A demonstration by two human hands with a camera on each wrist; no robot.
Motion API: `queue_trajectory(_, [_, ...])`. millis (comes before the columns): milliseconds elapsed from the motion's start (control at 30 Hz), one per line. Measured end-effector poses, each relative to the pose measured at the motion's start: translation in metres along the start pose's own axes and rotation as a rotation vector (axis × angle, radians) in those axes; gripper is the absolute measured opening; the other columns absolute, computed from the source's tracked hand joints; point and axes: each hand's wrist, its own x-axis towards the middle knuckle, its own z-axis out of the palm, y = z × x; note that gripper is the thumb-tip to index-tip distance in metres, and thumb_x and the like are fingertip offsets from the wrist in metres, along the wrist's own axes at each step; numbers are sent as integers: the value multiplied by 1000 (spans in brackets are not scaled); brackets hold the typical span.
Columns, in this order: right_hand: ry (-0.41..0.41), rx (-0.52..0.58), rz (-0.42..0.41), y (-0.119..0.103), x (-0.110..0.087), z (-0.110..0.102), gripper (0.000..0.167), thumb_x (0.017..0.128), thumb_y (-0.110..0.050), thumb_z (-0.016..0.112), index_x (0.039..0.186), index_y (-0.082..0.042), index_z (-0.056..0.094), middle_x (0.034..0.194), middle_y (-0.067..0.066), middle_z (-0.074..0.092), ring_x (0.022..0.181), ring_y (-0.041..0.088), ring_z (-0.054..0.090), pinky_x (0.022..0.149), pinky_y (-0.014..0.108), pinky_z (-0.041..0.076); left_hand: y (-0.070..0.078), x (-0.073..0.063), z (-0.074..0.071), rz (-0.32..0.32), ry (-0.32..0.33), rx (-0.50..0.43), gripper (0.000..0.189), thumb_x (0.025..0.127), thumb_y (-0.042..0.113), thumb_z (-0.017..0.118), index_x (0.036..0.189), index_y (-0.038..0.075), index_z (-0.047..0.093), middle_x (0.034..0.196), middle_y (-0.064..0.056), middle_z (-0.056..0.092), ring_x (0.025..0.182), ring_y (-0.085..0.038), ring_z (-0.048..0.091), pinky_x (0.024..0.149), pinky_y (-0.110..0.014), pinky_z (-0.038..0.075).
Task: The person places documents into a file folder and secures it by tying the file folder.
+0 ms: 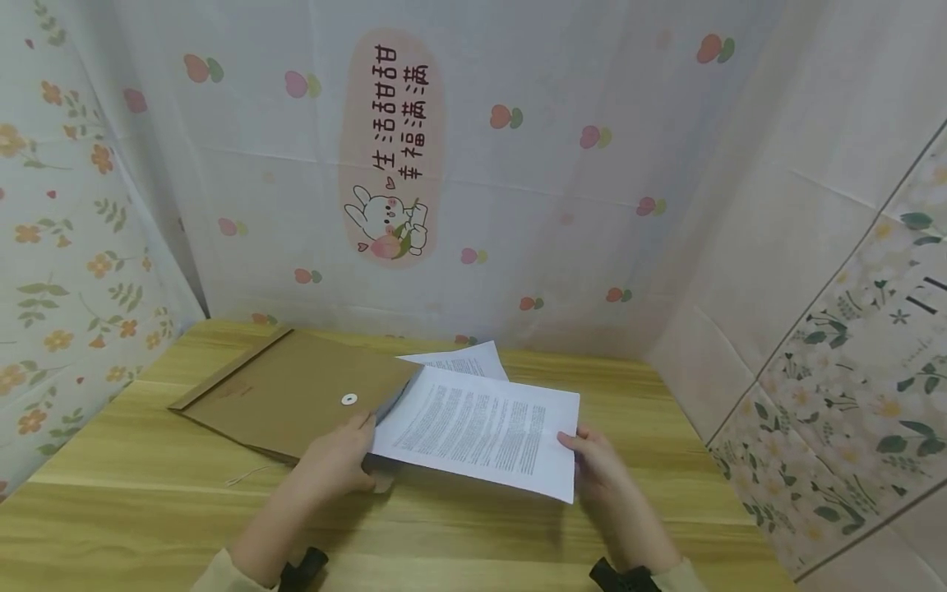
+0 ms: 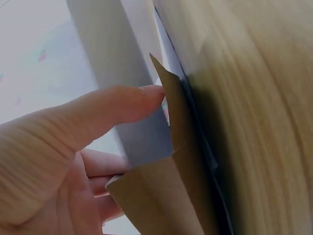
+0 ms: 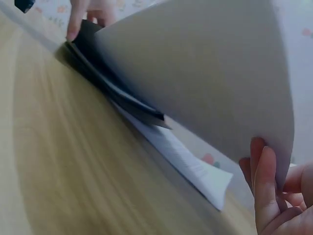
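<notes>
A brown kraft-paper document envelope (image 1: 296, 386) with a white round button (image 1: 349, 400) lies at the left of the table, its open mouth facing right. My left hand (image 1: 339, 456) grips the envelope near its mouth; in the left wrist view, the thumb (image 2: 132, 103) presses by a brown flap (image 2: 151, 193), with fingers on the flap's other side. A printed paper sheet (image 1: 481, 432) extends from the mouth, raised off the table. My right hand (image 1: 602, 473) pinches its right end between thumb and fingers. Whether it is one sheet or several, I cannot tell.
Another printed sheet (image 1: 473, 360) lies on the wooden table (image 1: 459, 534) behind the held paper, its left part hidden. A thin string (image 1: 247, 474) trails from the envelope. Patterned cloth (image 1: 555, 247) hangs along the table's back edge, with more at both sides.
</notes>
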Motion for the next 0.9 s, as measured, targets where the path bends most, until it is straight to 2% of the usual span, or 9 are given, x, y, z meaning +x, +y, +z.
queue_trajectory(100, [18,-17,-2,4,0,7,32,94,-3,56,124,7,48,92,7,70,80,18,67,65,27,55,1,0,1,14,2,-1,88,58,15,89,127,-19,46,130,-27,48,114,-43,52,87,-54,47])
queue_trajectory(167, [29,-43,-12,7,0,15,36,94,-4,56,126,8,47,92,6,69,77,15,65,62,25,53,2,0,2,15,-1,-1,89,59,16,90,128,-19,45,131,-28,47,114,-44,52,88,-54,47])
queue_trajectory(333, [65,-81,-58,17,5,41,40,94,-5,58,129,10,48,96,10,69,79,17,65,65,26,54,1,0,4,12,-5,2,96,60,27,91,129,-20,43,134,-32,44,117,-46,49,91,-56,44])
queue_trajectory(400, [54,-85,-68,20,6,51,43,94,-6,58,132,10,46,99,11,68,82,18,66,68,28,55,1,1,6,10,-6,7,97,60,27,92,129,-20,43,133,-32,44,118,-46,48,91,-56,44])
queue_trajectory(567, [-50,-93,-79,21,9,74,43,99,-8,51,135,13,40,100,13,68,82,18,67,70,29,56,1,2,7,1,-9,21,96,58,24,92,129,-19,44,133,-32,44,116,-46,50,88,-57,47])
queue_trajectory(700, [-192,-111,-79,17,13,87,41,100,-3,43,136,15,36,105,19,67,86,20,68,76,32,56,2,1,7,-3,-4,17,94,59,22,91,130,-19,44,134,-32,44,116,-47,49,87,-56,47])
queue_trajectory(800, [-289,-127,-73,14,15,94,42,98,0,42,138,14,35,110,20,65,91,22,67,80,32,54,2,0,7,3,3,13,91,60,19,89,130,-19,44,134,-32,44,117,-47,49,87,-55,48])
queue_trajectory(900, [-339,-111,-69,12,18,100,44,97,2,43,139,13,35,112,18,64,94,21,66,82,31,54,1,-1,6,9,2,8,92,60,19,90,130,-18,43,134,-32,44,118,-47,48,88,-56,47])
